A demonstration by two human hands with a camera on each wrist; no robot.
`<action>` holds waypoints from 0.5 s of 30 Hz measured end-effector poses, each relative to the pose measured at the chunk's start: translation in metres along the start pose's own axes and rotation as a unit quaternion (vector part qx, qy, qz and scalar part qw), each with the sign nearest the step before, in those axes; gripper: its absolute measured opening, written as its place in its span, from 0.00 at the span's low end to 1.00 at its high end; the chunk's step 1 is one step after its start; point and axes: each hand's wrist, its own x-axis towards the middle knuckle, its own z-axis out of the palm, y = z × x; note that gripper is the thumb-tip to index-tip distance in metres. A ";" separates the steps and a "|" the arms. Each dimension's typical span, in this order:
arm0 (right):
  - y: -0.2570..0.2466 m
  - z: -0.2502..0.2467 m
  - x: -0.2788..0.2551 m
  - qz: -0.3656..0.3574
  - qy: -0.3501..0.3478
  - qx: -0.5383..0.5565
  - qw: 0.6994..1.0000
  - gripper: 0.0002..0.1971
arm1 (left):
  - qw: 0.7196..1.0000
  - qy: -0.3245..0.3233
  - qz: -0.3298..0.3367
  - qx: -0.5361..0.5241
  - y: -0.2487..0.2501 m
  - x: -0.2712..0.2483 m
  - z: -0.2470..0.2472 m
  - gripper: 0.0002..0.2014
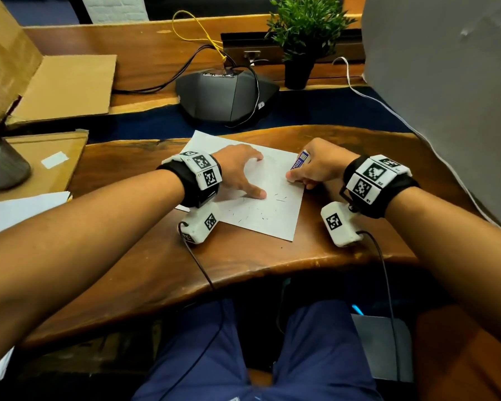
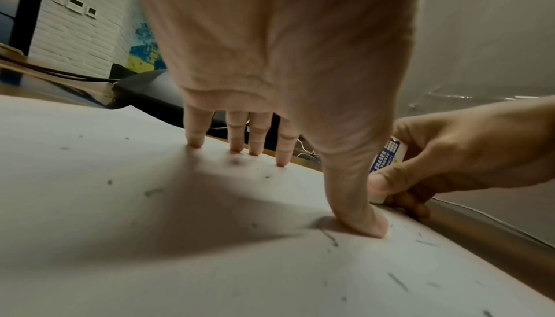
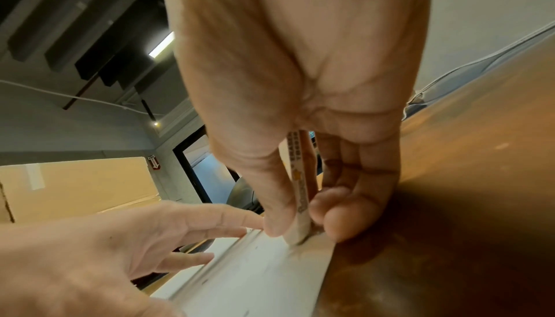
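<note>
A white sheet of paper point(image 1: 261, 204) lies on the brown wooden desk point(image 1: 145, 256), strewn with dark eraser shavings point(image 1: 243, 218). My left hand point(image 1: 240, 172) is spread on the sheet, fingertips point(image 2: 237, 151) and thumb pressing it flat. My right hand point(image 1: 318, 166) pinches a white eraser point(image 1: 300, 161) in a blue printed sleeve, its lower end pressed on the paper's right edge. In the left wrist view the eraser point(image 2: 387, 158) stands just behind my thumb. In the right wrist view the eraser point(image 3: 300, 191) sits upright between thumb and fingers, and the paper point(image 3: 255, 274) buckles a little near it.
A black conference phone point(image 1: 229, 94) with cables sits beyond the paper. A potted plant point(image 1: 301, 39) stands at the back right. Cardboard boxes point(image 1: 52, 85) and a grey cup point(image 1: 0, 163) are at the left, more paper point(image 1: 15, 212) at the left edge, and a grey panel point(image 1: 446, 96) at the right.
</note>
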 end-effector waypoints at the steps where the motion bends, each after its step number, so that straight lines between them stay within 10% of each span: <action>1: 0.001 -0.001 -0.001 -0.001 -0.004 -0.003 1.000 0.13 | 1.000 -0.005 0.000 0.003 0.001 0.001 0.001 0.49; 15: -0.039 0.001 0.026 -0.107 0.029 -0.052 0.992 0.17 | 0.990 -0.107 -0.024 0.084 0.003 0.005 -0.001 0.60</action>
